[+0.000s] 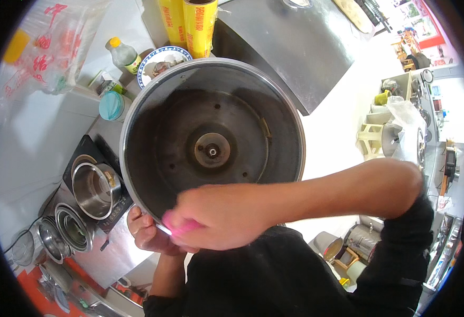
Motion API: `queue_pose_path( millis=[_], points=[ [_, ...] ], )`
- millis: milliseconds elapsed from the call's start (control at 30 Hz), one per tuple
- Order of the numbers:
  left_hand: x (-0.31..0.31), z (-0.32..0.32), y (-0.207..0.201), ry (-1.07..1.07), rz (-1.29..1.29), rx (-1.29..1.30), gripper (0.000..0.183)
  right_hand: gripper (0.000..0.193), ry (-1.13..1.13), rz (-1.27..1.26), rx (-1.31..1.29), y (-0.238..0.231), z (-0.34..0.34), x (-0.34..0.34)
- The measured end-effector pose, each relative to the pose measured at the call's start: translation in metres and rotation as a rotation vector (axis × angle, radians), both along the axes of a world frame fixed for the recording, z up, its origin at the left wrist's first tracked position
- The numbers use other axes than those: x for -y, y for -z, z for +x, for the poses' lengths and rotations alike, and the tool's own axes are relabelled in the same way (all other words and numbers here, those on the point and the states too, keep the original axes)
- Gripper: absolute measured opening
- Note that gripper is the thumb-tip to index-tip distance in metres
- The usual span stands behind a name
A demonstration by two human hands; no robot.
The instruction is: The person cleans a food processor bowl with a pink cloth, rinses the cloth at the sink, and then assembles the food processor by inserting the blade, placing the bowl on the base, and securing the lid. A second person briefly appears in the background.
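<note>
A large round metal drum (189,111) fills the middle, its mouth facing me. Inside, its dark grey floor has a round hub (211,150) with a bolt at the center. My left hand (150,232) has its fingers curled over the drum's near left rim. Crossing over from the right, my right hand (226,216) is closed around a bright pink cloth (185,226) and presses it to that same rim beside my left hand. Most of the cloth hides under my fingers, and motion smears this hand slightly.
Left of the drum, a steel pot (95,190) sits on a black induction cooker (117,214), near stacked steel bowls (74,227). Behind stand a teal-lidded jar (113,105), a bottle (125,55), a blue-rimmed bowl (146,66) and yellow rolls (199,31). A steel table (295,53) lies beyond.
</note>
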State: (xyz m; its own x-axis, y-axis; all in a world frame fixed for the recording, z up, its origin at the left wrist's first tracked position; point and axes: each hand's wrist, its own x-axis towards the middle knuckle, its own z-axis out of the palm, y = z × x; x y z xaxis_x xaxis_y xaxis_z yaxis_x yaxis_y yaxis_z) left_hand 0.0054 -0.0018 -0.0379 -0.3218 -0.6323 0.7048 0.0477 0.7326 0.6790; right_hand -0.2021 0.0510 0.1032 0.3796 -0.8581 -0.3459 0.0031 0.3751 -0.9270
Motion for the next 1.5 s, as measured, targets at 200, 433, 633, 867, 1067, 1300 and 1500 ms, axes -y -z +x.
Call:
queue_pose_path(
  millis=[200, 433, 633, 867, 1067, 1300, 1500],
  points=[
    [0.0, -0.003, 0.003, 0.041, 0.021, -0.046, 0.079, 0.029, 0.836, 0.038, 0.105, 0.017, 0.03, 0.051],
    [0.005, -0.014, -0.004, 0.16, 0.003, -0.147, 0.07, 0.029, 1.001, -0.117, 0.532, 0.0, -0.052, 0.044],
    [0.004, -0.015, -0.007, 0.164, 0.05, -0.149, 0.065, 0.018, 0.828, -0.072, 0.188, 0.004, 0.024, 0.037],
    [0.009, -0.015, -0.009, 0.179, 0.022, -0.14, 0.073, 0.037, -0.273, 0.081, -0.496, -0.05, -0.027, -0.039],
    [0.009, -0.011, -0.009, 0.207, 0.034, -0.087, 0.072, 0.015, -0.742, -0.627, -1.529, -0.092, -0.05, 0.005],
    [0.014, -0.009, -0.017, 0.201, -0.015, -0.02, 0.072, 0.008, -1.212, -1.027, -2.172, -0.049, -0.075, 0.048],
    [0.021, 0.0, -0.029, 0.21, -0.098, 0.121, 0.067, 0.021, -0.76, 0.194, -1.699, -0.053, -0.049, -0.003]
  ],
)
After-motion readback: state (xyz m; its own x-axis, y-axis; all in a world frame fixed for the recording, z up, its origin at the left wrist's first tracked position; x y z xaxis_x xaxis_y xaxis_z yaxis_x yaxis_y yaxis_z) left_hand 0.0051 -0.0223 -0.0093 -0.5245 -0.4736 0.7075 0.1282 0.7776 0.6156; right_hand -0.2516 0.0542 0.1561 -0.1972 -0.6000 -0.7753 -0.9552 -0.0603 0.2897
